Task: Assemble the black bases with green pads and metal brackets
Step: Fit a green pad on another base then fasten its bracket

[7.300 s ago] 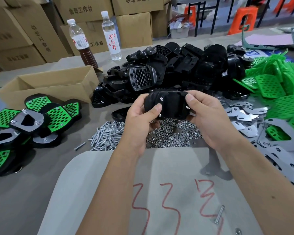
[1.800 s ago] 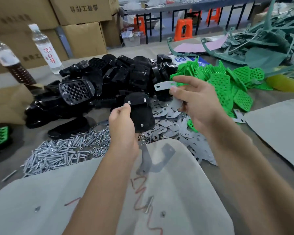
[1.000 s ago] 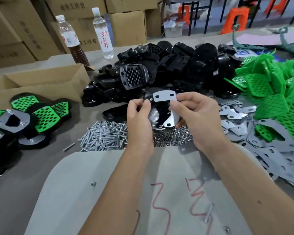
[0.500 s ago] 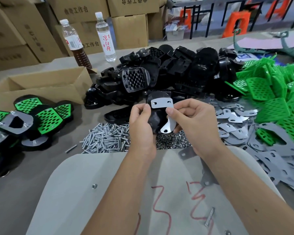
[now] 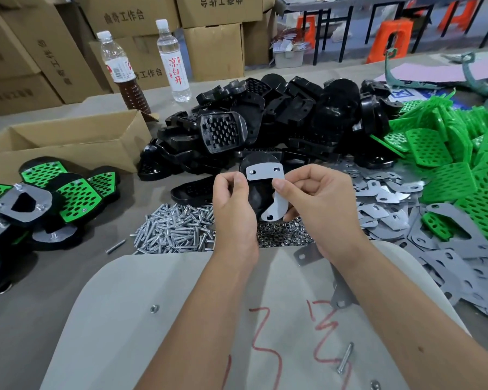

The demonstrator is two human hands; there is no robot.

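Observation:
My left hand (image 5: 233,209) grips a black base (image 5: 258,192) upright in front of me. A grey metal bracket (image 5: 268,190) lies flat against the base's face, pinched there by my right hand (image 5: 313,204). Behind them is a big heap of black bases (image 5: 279,122). Green perforated pads (image 5: 457,153) are piled at the right. Loose metal brackets (image 5: 392,198) spread out to the right of my hands. Screws (image 5: 175,232) and nuts (image 5: 282,237) lie in piles just below my hands.
Finished assemblies with green pads (image 5: 40,198) lie at the left beside an open cardboard box (image 5: 68,142). Two bottles (image 5: 175,60) stand at the back. A grey board with red marks (image 5: 209,319) lies under my forearms, with a bracket (image 5: 341,288) and a loose screw (image 5: 344,361) on it.
My right hand fetched a bracket from the right pile and brought it onto the black base. Over the last half second the bracket settled lower against the base.

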